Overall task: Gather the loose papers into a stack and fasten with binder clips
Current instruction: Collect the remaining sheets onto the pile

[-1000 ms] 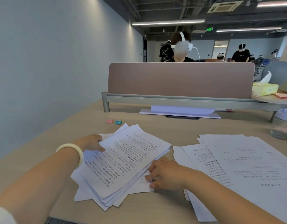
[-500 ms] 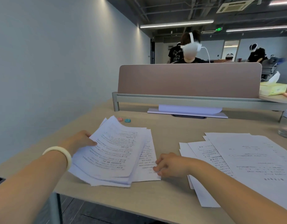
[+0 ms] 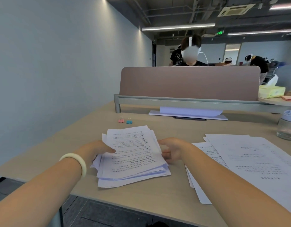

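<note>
Change: pile of papers has been turned from a slant to lie nearly square to the person, and its fanned sheets have drawn closer together. The right hand has shifted from the near corner to the right edge, while the left hand has stayed on the left edge.
Left hand state: grips the left edge of the pile, thumb pressed on the top sheet, fingers hidden beneath. A pale bracelet sits on the wrist.
Right hand state: holds the right edge, thumb above the upper sheets, fingers reaching in under them.
Pile location: on the desk, near the front edge, between the two hands.
Pile condition: roughly gathered. Corners and edges still stick out at the left, at the far end and along the near side, so it is not yet squared.
Loose sheets: a second spread lies to the right of the pile, overlapping and uncollected, untouched by either hand.
Clips: pink clip and blue clip stand side by side on the desk beyond the pile, apart from it and not fitted.
Done: first batch collected and aligned to the person.
Left: square the edges, add the right-hand sheets, fit the clips.
Progress estimate: early to middle stage.
</note>
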`<action>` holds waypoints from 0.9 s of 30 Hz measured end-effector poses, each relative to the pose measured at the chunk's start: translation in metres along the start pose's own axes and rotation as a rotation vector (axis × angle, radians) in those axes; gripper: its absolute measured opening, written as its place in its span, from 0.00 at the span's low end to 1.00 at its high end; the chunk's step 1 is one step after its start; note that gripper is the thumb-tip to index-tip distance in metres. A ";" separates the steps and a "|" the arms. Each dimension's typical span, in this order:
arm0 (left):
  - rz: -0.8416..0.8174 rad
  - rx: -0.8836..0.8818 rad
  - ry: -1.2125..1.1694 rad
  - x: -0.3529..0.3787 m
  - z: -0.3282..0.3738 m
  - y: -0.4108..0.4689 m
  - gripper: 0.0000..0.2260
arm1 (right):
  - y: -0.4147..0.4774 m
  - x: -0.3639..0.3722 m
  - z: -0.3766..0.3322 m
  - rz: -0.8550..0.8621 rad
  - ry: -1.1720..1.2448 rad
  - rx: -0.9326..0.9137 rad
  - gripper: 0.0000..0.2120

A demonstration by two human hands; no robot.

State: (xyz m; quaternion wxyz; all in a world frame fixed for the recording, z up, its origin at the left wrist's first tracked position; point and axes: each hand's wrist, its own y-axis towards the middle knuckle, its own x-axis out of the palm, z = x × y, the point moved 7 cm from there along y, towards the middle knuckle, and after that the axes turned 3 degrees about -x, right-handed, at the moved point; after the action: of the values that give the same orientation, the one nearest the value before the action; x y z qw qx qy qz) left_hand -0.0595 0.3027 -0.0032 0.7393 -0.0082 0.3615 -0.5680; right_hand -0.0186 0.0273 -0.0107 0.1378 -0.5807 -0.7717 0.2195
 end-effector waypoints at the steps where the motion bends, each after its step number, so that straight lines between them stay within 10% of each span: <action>1: -0.004 -0.021 -0.043 -0.003 -0.002 -0.001 0.27 | 0.000 0.000 0.001 0.002 -0.006 0.018 0.19; 15: -0.130 -0.110 -0.331 0.003 -0.007 -0.008 0.17 | 0.009 -0.003 -0.005 -0.132 -0.039 0.038 0.07; 21: -0.106 -0.115 -0.223 0.008 -0.014 -0.006 0.12 | 0.011 -0.003 0.004 -0.073 -0.435 -0.022 0.00; 27: -0.054 0.004 -0.276 0.027 0.015 -0.023 0.10 | -0.019 -0.052 -0.012 -0.097 -0.077 -0.161 0.15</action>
State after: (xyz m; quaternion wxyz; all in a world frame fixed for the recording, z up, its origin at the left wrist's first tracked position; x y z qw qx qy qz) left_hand -0.0680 0.2661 0.0033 0.7665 -0.0943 0.2550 -0.5818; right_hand -0.0138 -0.0248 0.0116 0.0714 -0.5429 -0.8189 0.1720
